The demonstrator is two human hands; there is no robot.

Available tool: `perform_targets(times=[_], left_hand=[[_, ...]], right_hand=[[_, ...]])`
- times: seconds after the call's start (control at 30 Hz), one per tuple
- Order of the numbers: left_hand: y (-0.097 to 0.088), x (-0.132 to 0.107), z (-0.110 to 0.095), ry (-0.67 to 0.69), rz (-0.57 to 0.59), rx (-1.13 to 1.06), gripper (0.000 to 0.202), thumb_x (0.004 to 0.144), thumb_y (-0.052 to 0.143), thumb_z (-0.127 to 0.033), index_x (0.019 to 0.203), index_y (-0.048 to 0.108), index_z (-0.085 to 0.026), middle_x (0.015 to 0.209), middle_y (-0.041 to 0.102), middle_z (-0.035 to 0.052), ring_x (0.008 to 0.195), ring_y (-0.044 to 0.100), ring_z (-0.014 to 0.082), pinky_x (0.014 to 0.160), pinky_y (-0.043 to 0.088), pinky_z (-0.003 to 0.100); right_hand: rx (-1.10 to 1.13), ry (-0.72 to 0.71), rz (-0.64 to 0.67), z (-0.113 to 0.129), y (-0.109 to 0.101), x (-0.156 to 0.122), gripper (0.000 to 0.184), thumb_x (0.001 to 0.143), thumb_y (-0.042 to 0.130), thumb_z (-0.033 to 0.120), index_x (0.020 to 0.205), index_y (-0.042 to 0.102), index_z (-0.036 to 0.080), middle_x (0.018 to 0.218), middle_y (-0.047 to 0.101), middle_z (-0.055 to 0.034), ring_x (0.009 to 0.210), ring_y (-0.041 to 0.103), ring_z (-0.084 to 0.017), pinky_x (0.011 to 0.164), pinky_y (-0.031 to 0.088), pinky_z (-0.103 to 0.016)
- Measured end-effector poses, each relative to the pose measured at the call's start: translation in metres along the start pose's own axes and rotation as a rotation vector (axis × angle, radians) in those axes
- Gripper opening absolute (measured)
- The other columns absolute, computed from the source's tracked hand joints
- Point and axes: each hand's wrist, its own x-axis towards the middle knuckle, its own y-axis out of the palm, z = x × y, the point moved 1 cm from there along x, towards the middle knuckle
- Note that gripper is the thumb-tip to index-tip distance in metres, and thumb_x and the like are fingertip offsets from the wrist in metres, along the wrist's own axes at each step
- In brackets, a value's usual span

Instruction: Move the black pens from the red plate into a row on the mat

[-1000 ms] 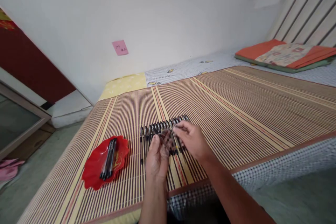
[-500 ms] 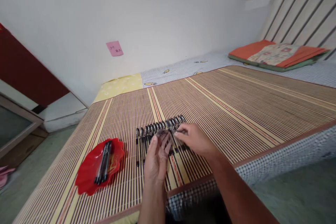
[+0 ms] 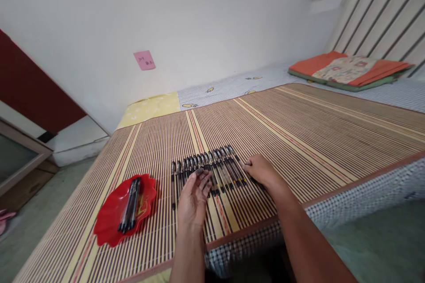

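A row of black-capped pens lies side by side on the striped mat, caps pointing toward the wall. My left hand hovers palm-up over the middle of the row, its fingers loosely spread and nothing in them. It hides the lower parts of several pens. At the row's right end, my right hand has its fingers closed on the last pen, which lies slanted and partly beneath the hand. Left of the row, a red scalloped plate holds several more pens in a bundle.
The bamboo mat covers a bed with a checked sheet. A folded orange and floral cloth lies at the far right by the slatted headboard. On the white wall hangs a pink note. The bed's front edge runs close below my forearms.
My right hand has moved right, from above the row to its right end, uncovering several pens. My left hand has shifted slightly left and down. The plate's pens look unchanged.
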Motion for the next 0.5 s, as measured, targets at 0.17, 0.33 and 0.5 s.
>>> perform_targets(times=[0.17, 0.33, 0.5], left_hand=[[0.0012, -0.0011, -0.0001, -0.001, 0.002, 0.006, 0.016, 0.083, 0.070, -0.028, 0.091, 0.075, -0.014, 0.097, 0.076, 0.0106, 0.106, 0.070, 0.0243, 0.083, 0.055, 0.030], [0.0007, -0.0011, 0.0001, -0.010, -0.004, 0.006, 0.015, 0.085, 0.068, -0.027, 0.090, 0.075, -0.014, 0.097, 0.076, 0.0110, 0.105, 0.070, 0.0249, 0.081, 0.056, 0.030], [0.0014, -0.0022, -0.0014, -0.023, -0.027, 0.011, 0.016, 0.088, 0.065, -0.025, 0.091, 0.075, -0.013, 0.097, 0.076, 0.0116, 0.104, 0.070, 0.0252, 0.081, 0.057, 0.030]], right_hand=[[0.002, 0.002, 0.001, 0.0012, 0.0037, 0.0021, 0.028, 0.083, 0.064, 0.029, 0.058, 0.061, 0.017, 0.060, 0.060, -0.0045, 0.055, 0.049, -0.014, 0.053, 0.026, -0.027], [0.036, -0.008, -0.019, 0.0004, 0.0093, 0.0038, 0.025, 0.082, 0.067, 0.029, 0.060, 0.063, 0.017, 0.062, 0.061, -0.0049, 0.056, 0.050, -0.014, 0.053, 0.026, -0.027], [0.034, 0.008, -0.020, -0.0056, 0.0090, 0.0069, 0.030, 0.084, 0.066, 0.031, 0.058, 0.059, 0.017, 0.057, 0.057, -0.0021, 0.054, 0.049, -0.013, 0.053, 0.025, -0.027]])
